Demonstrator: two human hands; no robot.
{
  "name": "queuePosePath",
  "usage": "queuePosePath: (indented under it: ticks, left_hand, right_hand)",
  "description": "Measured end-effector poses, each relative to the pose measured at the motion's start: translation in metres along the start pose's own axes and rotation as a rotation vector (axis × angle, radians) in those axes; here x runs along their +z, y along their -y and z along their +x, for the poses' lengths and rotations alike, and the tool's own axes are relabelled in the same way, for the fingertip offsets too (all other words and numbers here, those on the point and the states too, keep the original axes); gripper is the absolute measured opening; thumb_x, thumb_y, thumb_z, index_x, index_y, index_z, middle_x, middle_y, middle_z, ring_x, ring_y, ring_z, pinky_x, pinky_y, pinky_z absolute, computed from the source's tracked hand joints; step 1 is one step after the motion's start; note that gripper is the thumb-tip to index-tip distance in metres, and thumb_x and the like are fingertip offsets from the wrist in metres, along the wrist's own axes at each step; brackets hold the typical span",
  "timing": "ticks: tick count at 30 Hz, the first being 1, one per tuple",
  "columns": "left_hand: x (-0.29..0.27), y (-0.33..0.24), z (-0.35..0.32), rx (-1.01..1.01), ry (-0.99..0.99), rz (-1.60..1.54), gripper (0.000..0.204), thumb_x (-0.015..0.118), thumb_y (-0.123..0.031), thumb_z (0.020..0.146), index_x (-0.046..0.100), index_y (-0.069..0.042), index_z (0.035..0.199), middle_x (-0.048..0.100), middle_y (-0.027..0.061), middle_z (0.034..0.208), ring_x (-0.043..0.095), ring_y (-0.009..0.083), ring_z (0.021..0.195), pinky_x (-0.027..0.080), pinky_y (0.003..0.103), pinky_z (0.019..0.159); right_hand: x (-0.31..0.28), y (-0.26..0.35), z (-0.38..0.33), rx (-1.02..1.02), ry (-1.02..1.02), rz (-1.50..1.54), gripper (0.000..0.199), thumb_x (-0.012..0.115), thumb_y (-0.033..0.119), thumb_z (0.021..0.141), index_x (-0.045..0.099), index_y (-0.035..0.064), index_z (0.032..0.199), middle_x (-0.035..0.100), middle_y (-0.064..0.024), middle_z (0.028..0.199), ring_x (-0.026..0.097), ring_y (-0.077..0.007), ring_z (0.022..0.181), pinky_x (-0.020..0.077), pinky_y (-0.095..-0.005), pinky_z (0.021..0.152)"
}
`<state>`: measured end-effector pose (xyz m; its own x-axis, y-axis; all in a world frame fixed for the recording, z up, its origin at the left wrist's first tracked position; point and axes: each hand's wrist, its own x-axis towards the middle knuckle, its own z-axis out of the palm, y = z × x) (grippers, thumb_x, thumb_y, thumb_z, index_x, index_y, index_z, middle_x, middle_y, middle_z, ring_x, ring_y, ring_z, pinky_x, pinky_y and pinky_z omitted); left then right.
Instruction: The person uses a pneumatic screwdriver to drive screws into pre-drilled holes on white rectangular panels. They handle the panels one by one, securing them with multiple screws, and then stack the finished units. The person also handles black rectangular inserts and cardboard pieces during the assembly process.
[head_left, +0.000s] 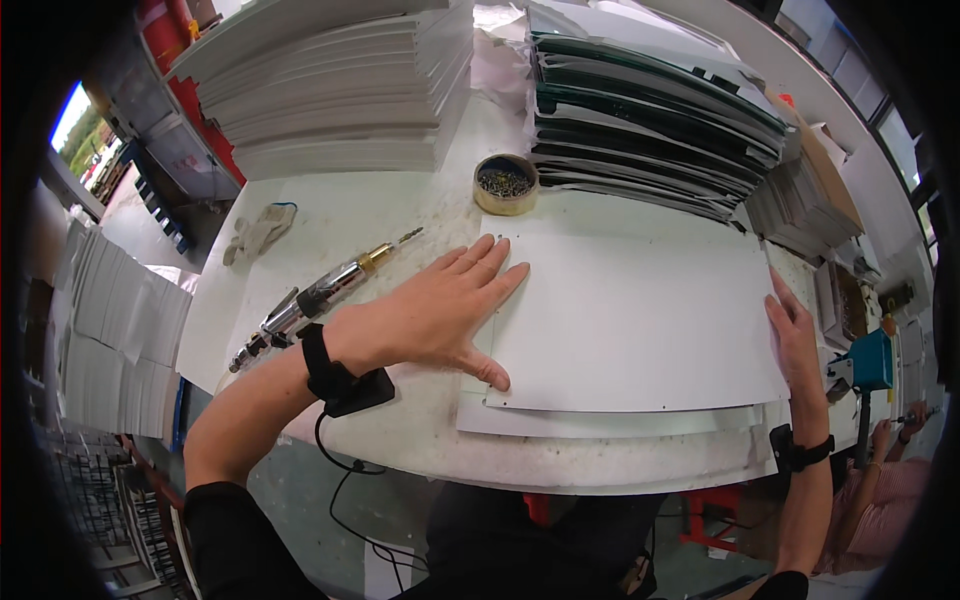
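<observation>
A white rectangular panel [632, 320] with small holes along its edges lies on the worktable in front of me. Beneath it, another white sheet [610, 422] sticks out along the near side. My left hand [430, 305] rests at the panel's left edge, fingers spread and thumb near the near-left corner. At the opposite edge, my right hand [797, 338] lies with its fingers stretched along the side, holding nothing that I can see. Left of my left hand is a pneumatic screwdriver [325, 290] with a brass-coloured collar. Beyond the panel stands a round tub [506, 200] of small screws.
Tall stacks of white panels [320, 100] and dark-edged panels [650, 115] rise at the back. A crumpled glove [262, 232] lies on the worktable [400, 215]. At the right are a teal tool [872, 360] and another person's arm [865, 490]. A cable [340, 510] hangs from my left wristband.
</observation>
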<state>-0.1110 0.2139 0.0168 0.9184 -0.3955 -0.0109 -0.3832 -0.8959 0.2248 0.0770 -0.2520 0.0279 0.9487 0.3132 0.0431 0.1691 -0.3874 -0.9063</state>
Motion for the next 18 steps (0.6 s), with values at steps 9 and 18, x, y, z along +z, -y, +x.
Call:
queuePosePath:
  ticks: [9,18]
  left_hand:
    - [-0.007,0.001,0.016,-0.033,0.076,-0.001,0.129,0.077,-0.080,0.066,0.033,0.000,0.157,0.024,0.0381,0.162,0.021,0.0494,0.154,0.023,0.053,0.127]
    - [-0.008,-0.001,0.017,-0.051,0.098,-0.016,0.130,0.079,-0.079,0.063,0.033,-0.001,0.156,0.023,0.0373,0.162,0.021,0.0482,0.155,0.028,0.050,0.126]
  right_hand:
    - [0.010,0.003,-0.010,0.005,-0.063,-0.121,0.061,0.060,0.023,0.102,0.046,-0.0060,0.153,0.061,-0.0227,0.140,0.058,-0.0197,0.125,0.0399,-0.0268,0.110]
    - [0.009,0.001,-0.017,-0.088,-0.143,-0.303,0.058,0.065,0.027,0.099,0.054,0.0038,0.151,0.063,-0.0084,0.117,0.057,-0.0177,0.110,0.0466,-0.0297,0.095]
